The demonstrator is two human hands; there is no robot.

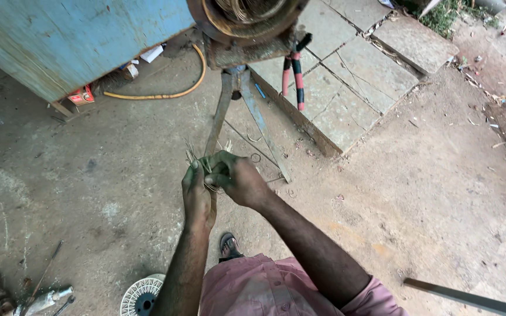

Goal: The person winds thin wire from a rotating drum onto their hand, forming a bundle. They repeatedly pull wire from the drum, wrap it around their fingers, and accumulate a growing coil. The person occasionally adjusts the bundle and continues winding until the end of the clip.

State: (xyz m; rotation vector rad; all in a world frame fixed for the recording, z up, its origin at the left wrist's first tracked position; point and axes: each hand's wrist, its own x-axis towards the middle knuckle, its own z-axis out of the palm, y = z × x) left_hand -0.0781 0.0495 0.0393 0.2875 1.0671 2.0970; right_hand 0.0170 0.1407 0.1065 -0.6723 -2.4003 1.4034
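Seen from above, both hands meet at centre. The left hand (196, 190) is closed around a bundle of thin wires (193, 155); the wires' long axis runs from 6 to 12 o'clock, tips fanning toward 12. The right hand (238, 178) pinches the bundle from 3 o'clock. Red-handled cutters (294, 73) hang at 1 o'clock.

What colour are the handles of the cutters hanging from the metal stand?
The cutter handles are red with black bands and black ends, seen in the head view, hanging beside the rusty stand.
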